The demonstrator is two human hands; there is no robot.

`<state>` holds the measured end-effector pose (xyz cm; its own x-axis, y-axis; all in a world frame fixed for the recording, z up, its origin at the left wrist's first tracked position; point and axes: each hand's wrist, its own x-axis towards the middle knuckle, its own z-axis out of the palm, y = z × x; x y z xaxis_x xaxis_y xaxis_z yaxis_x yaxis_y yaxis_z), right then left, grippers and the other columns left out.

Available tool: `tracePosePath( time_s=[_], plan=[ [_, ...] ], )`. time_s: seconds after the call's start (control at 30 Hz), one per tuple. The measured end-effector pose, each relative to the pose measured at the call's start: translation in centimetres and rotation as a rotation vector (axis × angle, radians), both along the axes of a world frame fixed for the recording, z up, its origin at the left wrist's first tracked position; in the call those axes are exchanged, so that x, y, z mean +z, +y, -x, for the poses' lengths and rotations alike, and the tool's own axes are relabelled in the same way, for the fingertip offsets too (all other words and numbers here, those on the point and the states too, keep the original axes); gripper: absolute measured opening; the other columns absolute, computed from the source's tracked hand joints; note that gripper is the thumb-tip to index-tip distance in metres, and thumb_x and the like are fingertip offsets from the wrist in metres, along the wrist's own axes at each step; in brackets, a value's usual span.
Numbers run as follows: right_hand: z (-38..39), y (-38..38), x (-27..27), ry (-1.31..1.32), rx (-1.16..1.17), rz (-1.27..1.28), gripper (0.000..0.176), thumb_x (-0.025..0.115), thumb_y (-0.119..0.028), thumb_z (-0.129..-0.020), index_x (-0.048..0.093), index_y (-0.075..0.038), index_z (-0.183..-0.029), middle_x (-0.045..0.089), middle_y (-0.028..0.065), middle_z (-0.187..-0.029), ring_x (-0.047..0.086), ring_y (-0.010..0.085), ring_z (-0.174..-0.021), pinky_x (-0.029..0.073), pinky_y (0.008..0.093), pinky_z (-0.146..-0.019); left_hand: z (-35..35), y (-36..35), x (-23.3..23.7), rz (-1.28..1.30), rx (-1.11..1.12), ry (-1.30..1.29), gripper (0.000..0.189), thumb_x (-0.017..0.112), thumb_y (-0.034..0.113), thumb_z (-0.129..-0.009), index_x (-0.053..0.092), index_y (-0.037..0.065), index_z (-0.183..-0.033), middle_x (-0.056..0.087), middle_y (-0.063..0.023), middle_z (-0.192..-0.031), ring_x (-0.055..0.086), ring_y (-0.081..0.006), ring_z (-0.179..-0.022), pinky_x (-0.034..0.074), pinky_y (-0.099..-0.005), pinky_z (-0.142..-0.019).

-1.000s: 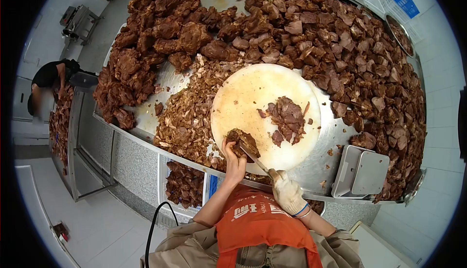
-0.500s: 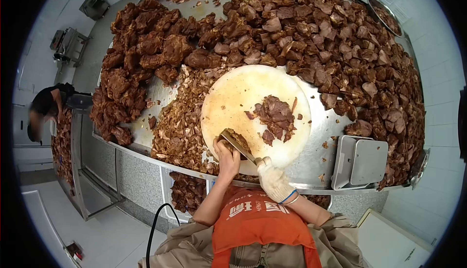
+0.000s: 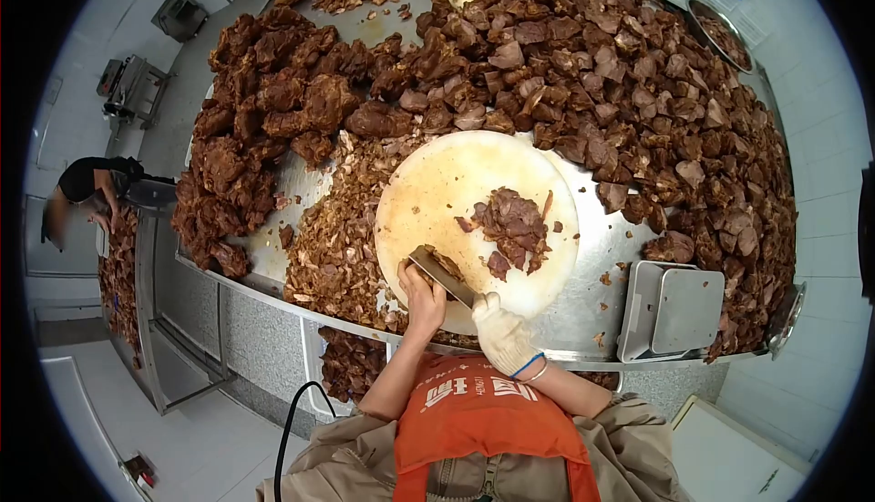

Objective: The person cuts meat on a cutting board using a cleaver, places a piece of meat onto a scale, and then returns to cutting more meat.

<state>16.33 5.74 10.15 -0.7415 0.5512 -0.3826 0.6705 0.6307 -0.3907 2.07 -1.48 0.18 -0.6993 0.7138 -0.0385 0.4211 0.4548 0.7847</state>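
My right hand (image 3: 503, 334), in a white knit glove, is closed round the handle of a broad-bladed knife (image 3: 443, 276). Its blade slants up and left over the near edge of a round, cream-coloured cutting board (image 3: 415, 183). My bare left hand (image 3: 422, 300) curls its fingers on a piece of brown cooked meat (image 3: 445, 259) right at the blade; the blade and fingers hide part of that piece. Further right on the board lies a small heap of cut meat (image 3: 513, 226) with crumbs around it.
Large meat chunks (image 3: 246, 119) pile up left, cut pieces (image 3: 629, 92) right, and small scraps (image 3: 342, 247) beside the board. A metal scale (image 3: 685, 310) stands near the table's right front. Another person (image 3: 100, 183) works at a table far left. Below the front edge sits a meat-filled crate (image 3: 351, 365).
The knife blade has tipped to show more of its flat side and shifted slightly left. Both hands stay at nearly the same place. The other person's arms have moved a little.
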Motion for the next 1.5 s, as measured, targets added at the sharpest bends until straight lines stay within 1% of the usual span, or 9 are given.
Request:
tracePosePath(
  time_s=[0.23,0.5,0.8,0.9,0.97,1.0,1.07,1.2,1.5],
  plan=[
    [-1.4,7.2,-2.6,0.524,0.101,-0.071,0.010,0.049,-0.009,-0.088,0.052,0.000,-0.090,0.055,0.0195,-0.075,0.063,0.0369,-0.071,0.053,0.0440,-0.062,1.4,0.6,0.8,0.062,-0.049,-0.107,0.051,0.049,0.025,-0.088,0.033,-0.008,-0.123,0.022,-0.0316,-0.138,0.030,-0.0484,-0.125,0.027,-0.0535,-0.104],
    [-4.7,1.9,-0.1,0.077,0.092,-0.218,0.028,0.050,-0.009,-0.084,0.052,-0.007,-0.112,0.054,0.0127,-0.094,0.065,0.0270,-0.060,0.054,0.0376,-0.052,2.0,0.3,0.1,0.092,-0.089,-0.124,0.050,0.046,0.031,-0.087,0.036,-0.002,-0.123,0.021,-0.0301,-0.140,0.028,-0.0487,-0.128,0.028,-0.0544,-0.105],
    [-2.7,2.9,-5.2,0.226,0.092,-0.265,0.030,0.049,-0.008,-0.085,0.054,-0.005,-0.115,0.055,0.0140,-0.097,0.063,0.0256,-0.057,0.054,0.0367,-0.052,2.6,0.2,0.2,0.058,-0.118,-0.115,0.055,0.047,0.026,-0.087,0.032,-0.003,-0.132,0.025,-0.0283,-0.140,0.029,-0.0439,-0.130,0.026,-0.0494,-0.108],
    [0.9,4.0,-5.4,0.362,0.086,-0.205,0.026,0.053,-0.007,-0.084,0.054,-0.004,-0.110,0.054,0.0157,-0.098,0.062,0.0300,-0.058,0.052,0.0396,-0.050,5.5,-0.5,-0.4,-0.040,-0.002,-0.612,0.059,0.044,0.027,-0.091,0.028,-0.003,-0.138,0.033,-0.0216,-0.141,0.035,-0.0340,-0.131,0.029,-0.0425,-0.109],
    [1.9,4.5,-5.7,0.450,0.097,-0.127,0.023,0.056,-0.008,-0.084,0.054,-0.003,-0.107,0.054,0.0161,-0.096,0.061,0.0316,-0.063,0.050,0.0406,-0.051,8.0,-3.3,-1.4,-0.598,-0.138,-1.160,0.055,0.040,0.030,-0.095,0.026,0.006,-0.142,0.043,-0.0168,-0.134,0.046,-0.0318,-0.124,0.037,-0.0441,-0.105],
    [1.8,4.5,-5.4,0.422,0.068,-0.133,0.024,0.054,-0.007,-0.084,0.054,-0.004,-0.108,0.053,0.0148,-0.097,0.061,0.0305,-0.063,0.051,0.0385,-0.051,8.1,-2.0,-1.4,-0.158,0.254,-0.954,0.059,0.042,0.032,-0.097,0.021,0.008,-0.146,0.041,-0.0177,-0.137,0.045,-0.0316,-0.126,0.038,-0.0445,-0.105],
    [1.0,4.6,-3.2,0.407,0.051,-0.173,0.025,0.052,-0.007,-0.085,0.055,-0.006,-0.110,0.053,0.0139,-0.102,0.062,0.0295,-0.066,0.053,0.0366,-0.052,8.0,-1.7,2.6,-0.196,0.245,-1.044,0.081,0.054,0.033,-0.089,0.008,0.010,-0.151,0.023,-0.0239,-0.150,0.029,-0.0387,-0.137,0.030,-0.0473,-0.112],
    [-1.2,4.5,-2.4,0.296,0.059,-0.122,0.024,0.056,-0.010,-0.085,0.056,-0.006,-0.109,0.056,0.0161,-0.107,0.064,0.0315,-0.077,0.053,0.0387,-0.057,5.6,-2.2,1.2,-0.065,0.080,-0.349,0.118,0.079,0.019,-0.063,0.002,0.014,-0.152,0.005,-0.0244,-0.153,0.015,-0.0394,-0.143,0.025,-0.0484,-0.116],
    [-2.5,3.8,-4.1,0.482,0.024,-0.168,0.021,0.064,-0.003,-0.080,0.053,0.002,-0.097,0.056,0.0208,-0.094,0.059,0.0364,-0.078,0.050,0.0412,-0.065,11.1,-0.4,2.0,-0.033,0.149,-0.950,0.073,0.068,0.011,-0.082,0.024,0.012,-0.141,0.042,-0.0151,-0.135,0.049,-0.0284,-0.121,0.045,-0.0388,-0.097]
  ],
)
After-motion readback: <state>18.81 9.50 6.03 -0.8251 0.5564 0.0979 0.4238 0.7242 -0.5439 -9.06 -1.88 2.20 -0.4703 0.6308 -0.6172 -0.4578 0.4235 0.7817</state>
